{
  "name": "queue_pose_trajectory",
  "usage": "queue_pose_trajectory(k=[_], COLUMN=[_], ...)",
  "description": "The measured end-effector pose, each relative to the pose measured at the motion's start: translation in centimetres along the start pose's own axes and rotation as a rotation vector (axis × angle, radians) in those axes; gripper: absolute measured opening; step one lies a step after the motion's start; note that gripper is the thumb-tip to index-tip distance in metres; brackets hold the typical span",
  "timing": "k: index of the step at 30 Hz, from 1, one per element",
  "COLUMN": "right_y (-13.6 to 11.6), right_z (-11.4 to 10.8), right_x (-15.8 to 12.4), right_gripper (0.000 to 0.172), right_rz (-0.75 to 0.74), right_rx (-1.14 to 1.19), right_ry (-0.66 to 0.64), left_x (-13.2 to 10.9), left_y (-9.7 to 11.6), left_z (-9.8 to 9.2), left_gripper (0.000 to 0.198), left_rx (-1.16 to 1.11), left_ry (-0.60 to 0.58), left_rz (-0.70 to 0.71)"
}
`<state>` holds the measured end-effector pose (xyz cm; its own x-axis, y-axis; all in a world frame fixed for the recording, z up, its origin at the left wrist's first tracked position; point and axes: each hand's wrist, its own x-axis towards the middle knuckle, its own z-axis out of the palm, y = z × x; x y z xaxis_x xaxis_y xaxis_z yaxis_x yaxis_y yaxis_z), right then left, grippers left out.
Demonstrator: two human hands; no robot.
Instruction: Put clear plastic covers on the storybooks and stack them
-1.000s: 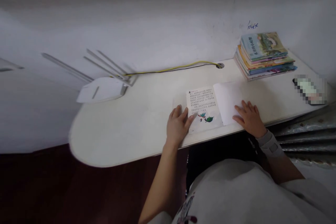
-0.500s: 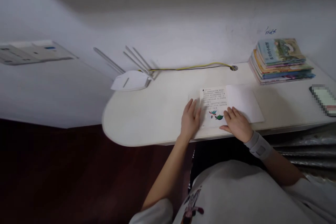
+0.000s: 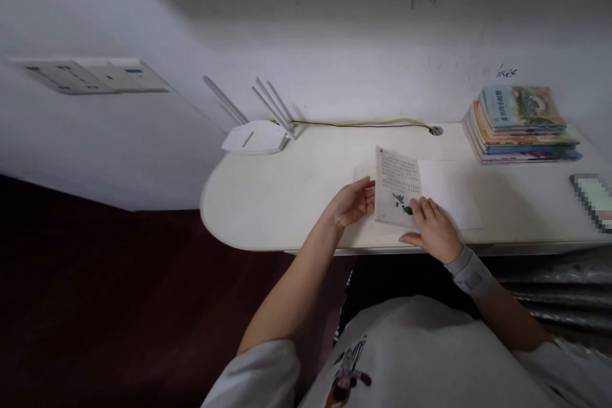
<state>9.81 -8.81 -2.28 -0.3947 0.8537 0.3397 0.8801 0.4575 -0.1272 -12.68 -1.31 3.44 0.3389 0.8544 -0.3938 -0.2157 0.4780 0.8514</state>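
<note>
An open book (image 3: 399, 178) lies on the white desk, with printed text and a small coloured picture on its left page and a blank white right page (image 3: 452, 194). The left page is raised and tilted, its outer edge off the desk. At that edge is my left hand (image 3: 351, 204), palm turned toward the book, fingers curled against the page; the fingertips are partly hidden. My right hand (image 3: 435, 226) rests flat with fingers stretched over the lower middle of the book, by the picture. A grey band (image 3: 471, 271) wraps my right wrist.
A white router (image 3: 255, 138) with raised antennas stands at the back left of the desk (image 3: 268, 204). A yellow and black cable (image 3: 354, 123) runs along the wall to a hole. At right are stacked books (image 3: 523, 121) and a blurred phone (image 3: 593, 201).
The left page has lifted from nearly flat to tilted. My left hand has turned from palm down to palm facing the page edge. My right hand stays on the book; the view has shifted slightly.
</note>
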Motion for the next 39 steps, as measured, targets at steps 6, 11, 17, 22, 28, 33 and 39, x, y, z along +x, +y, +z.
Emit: queue_pose_trajectory(k=[6, 11, 17, 22, 28, 33, 39], right_y=[1.2, 5.0, 10.4, 11.9, 10.9, 8.1, 5.3], right_z=[-0.5, -0.8, -1.5, -1.5, -3.4, -5.5, -6.0], right_x=[-0.8, -3.5, -6.7, -5.7, -4.4, -2.3, 2.1], right_gripper=[0.053, 0.053, 0.069, 0.074, 0.07, 0.074, 0.089], right_rz=[0.318, 0.496, 0.653, 0.528, 0.496, 0.255, -0.196], right_rx=[0.359, 0.561, 0.359, 0.278, 0.425, 0.573, 0.343], right_ry=[0.131, 0.373, 0.516, 0.186, 0.143, 0.16, 0.118], left_x=[0.2, 2.7, 4.4, 4.2, 4.3, 3.8, 3.0], left_y=[0.4, -4.8, -9.9, -10.3, -10.2, -9.7, -8.7], left_z=[6.9, 9.3, 7.8, 7.8, 7.6, 7.4, 7.2], left_gripper=[0.059, 0.058, 0.057, 0.058, 0.059, 0.063, 0.058], left_rx=[0.394, 1.045, 1.318, 1.476, 1.508, 1.524, 1.589], left_ry=[-0.234, -0.038, 0.11, 0.137, 0.141, 0.081, -0.021], left_rz=[0.335, 0.651, 0.71, 0.761, 0.781, 0.791, 0.793])
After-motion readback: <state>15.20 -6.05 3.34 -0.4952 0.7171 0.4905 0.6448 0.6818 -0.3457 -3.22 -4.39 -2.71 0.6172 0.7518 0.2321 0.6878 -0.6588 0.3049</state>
